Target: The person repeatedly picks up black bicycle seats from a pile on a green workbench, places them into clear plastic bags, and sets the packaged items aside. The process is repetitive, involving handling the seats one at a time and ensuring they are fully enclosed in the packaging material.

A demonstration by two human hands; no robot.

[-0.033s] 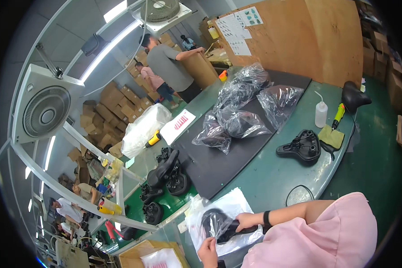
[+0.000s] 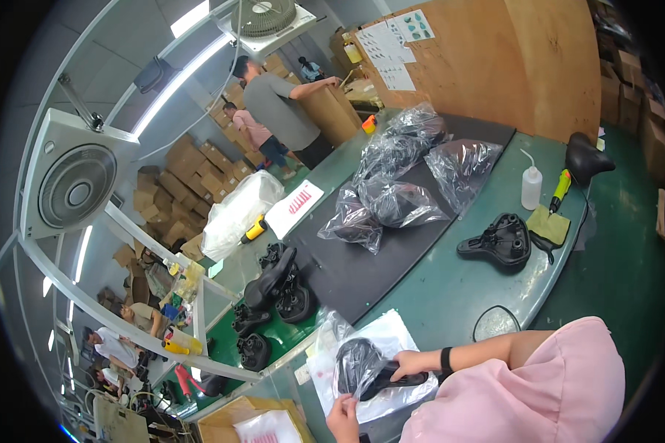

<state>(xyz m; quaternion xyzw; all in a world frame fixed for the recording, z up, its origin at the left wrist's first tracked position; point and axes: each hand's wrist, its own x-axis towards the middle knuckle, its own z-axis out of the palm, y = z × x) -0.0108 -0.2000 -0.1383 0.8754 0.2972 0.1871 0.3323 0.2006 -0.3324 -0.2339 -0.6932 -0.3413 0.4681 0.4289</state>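
A black bicycle saddle (image 2: 380, 378) lies over white sheets (image 2: 395, 332) at the near edge of the bench. Its wide end is inside a clear plastic bag (image 2: 356, 362), and the narrow end sticks out to the right. My right hand (image 2: 415, 363) is closed round the narrow end, thumb on top. With pinched fingertips, my left hand (image 2: 342, 417) grips the bag's edge at the near side of the saddle. Part of the saddle's narrow end is hidden by my right hand.
Several bagged saddles (image 2: 399, 199) rest on a dark mat (image 2: 332, 273). Bare saddles (image 2: 281, 284) are grouped left; another (image 2: 499, 244) lies upside down near a squeeze bottle (image 2: 531, 188) and a green-yellow power screwdriver (image 2: 561, 192). A carton (image 2: 303, 424) stands beside my left hand.
The plastic bag now covers more of the saddle's wide end, and its loose part stands up at the far left. Both hands keep their holds, with only slight shifts.
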